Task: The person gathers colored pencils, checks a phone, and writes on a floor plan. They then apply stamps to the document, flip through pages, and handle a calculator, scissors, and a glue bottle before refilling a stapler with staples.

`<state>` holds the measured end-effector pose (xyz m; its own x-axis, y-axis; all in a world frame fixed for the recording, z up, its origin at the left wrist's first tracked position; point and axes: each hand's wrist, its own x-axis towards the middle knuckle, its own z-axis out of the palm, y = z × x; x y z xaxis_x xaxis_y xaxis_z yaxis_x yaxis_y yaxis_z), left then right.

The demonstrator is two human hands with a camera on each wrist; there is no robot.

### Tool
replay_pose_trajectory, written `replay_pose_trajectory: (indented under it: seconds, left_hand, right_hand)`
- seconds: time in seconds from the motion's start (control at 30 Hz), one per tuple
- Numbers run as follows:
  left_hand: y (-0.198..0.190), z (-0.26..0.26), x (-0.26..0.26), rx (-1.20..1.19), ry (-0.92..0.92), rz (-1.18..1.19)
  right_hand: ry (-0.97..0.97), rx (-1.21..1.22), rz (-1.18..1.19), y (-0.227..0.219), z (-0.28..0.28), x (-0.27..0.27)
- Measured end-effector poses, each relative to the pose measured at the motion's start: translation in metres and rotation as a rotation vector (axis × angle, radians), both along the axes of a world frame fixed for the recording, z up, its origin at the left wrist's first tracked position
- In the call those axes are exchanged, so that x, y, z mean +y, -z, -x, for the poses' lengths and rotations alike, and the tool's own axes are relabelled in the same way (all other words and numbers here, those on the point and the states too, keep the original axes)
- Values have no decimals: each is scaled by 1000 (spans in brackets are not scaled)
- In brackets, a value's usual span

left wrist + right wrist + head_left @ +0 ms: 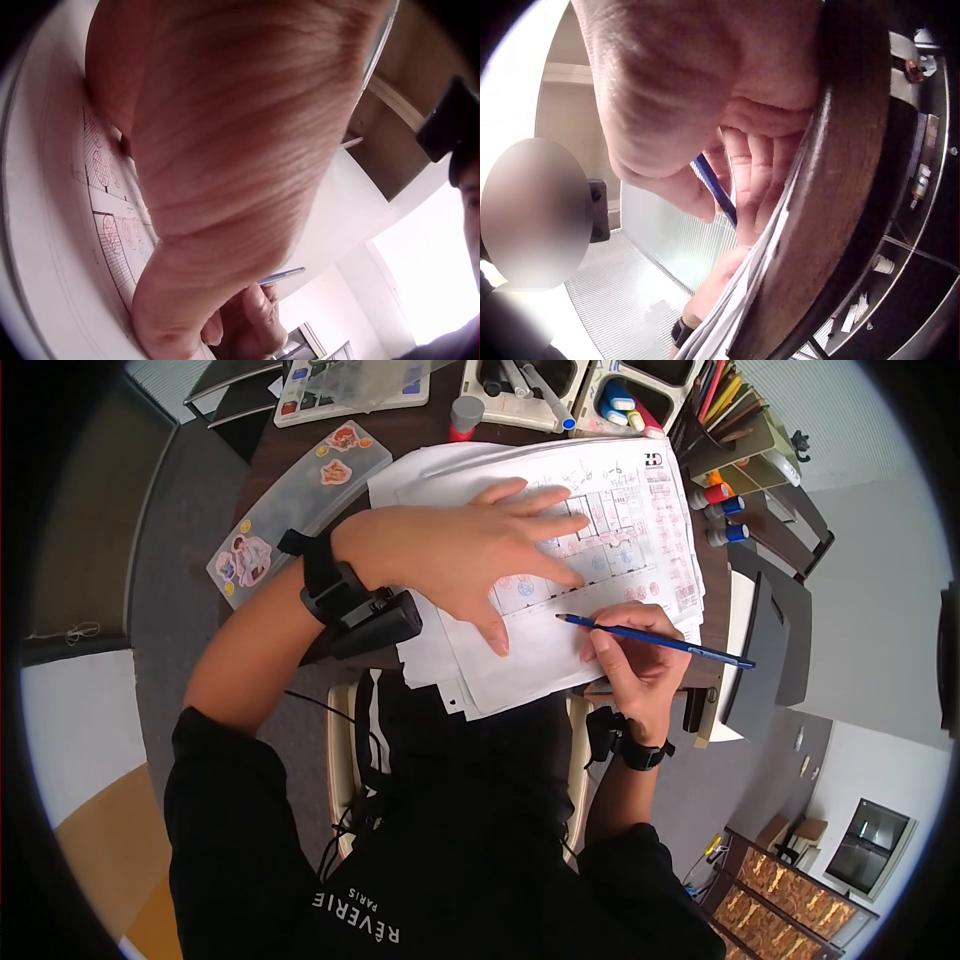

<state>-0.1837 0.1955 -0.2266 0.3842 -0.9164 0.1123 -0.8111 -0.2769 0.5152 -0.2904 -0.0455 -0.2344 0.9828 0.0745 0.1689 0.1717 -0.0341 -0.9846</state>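
Observation:
A stack of papers with a printed plan and red and blue marks lies at the table's front edge. My left hand rests on it with fingers spread; in the left wrist view the left hand fills the middle, beside the printed drawing. To its right, my right hand holds a blue pencil between thumb and fingers, its tip pointing left above the lower part of the top sheet. In the right wrist view the right hand pinches the pencil; its tip is hidden there.
A translucent case with stickers lies on the left. Behind the papers are a paint box, a red-and-grey bottle and trays of markers. Pencils in a holder and several small bottles stand at the right.

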Motion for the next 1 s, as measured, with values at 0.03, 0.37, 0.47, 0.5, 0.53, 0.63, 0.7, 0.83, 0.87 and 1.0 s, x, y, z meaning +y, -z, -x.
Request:
replay_pose_trajectory:
  seconds: [0.03,0.37,0.47,0.5,0.53,0.63,0.7,0.83,0.87,1.0]
  left_hand:
    - [0,0,0,-7,-11,-3]
    - [2,1,-2,2,-26,-1]
    - [4,1,-2,1,-26,16]
    - [4,2,-3,3,-24,16]
    - [4,2,-3,1,-31,18]
    - [4,1,-3,-1,-32,18]
    - [4,2,-2,1,-35,17]
    - [3,3,-4,-1,-33,19]
    - [3,3,-4,2,-38,7]
    - [3,3,-4,-7,-37,3]
  right_hand:
    - [6,3,0,2,-2,0]
    - [8,-125,183,15,1,-5]
    - [-3,-157,180,17,-2,-5]
    - [-35,-230,195,16,-4,-5]
    - [-65,-303,210,16,-5,-5]
    - [-53,-302,238,15,-4,-4]
    - [-50,-305,242,14,-6,-3]
    - [-25,-302,246,17,-5,-4]
    - [-21,-302,247,16,-5,-4]
    - [-2,-271,253,17,-3,-4]
